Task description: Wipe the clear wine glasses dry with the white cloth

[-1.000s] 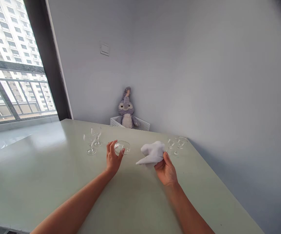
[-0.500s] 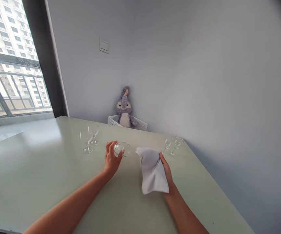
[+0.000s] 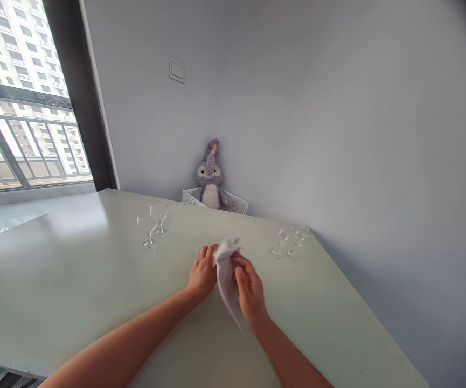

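Observation:
My left hand (image 3: 202,274) is closed around a glass (image 3: 215,254), of which only a sliver shows beside the fingers. A white cloth (image 3: 228,280) covers the rest of that glass. Pinched in my right hand (image 3: 251,290), the cloth is pressed against the glass and its loose end hangs down toward me. Both hands are close together over the middle of the table.
Two stemmed glasses (image 3: 150,244) stand upright on the left of the pale green table (image 3: 95,291). Two more stemmed glasses (image 3: 275,251) are near its right edge. Behind the table, a purple plush toy (image 3: 210,178) sits in a white basket (image 3: 238,205) against the wall.
My right hand has brought the cloth left and up onto the glass. My left hand has shifted right with the glass, which is now mostly hidden.

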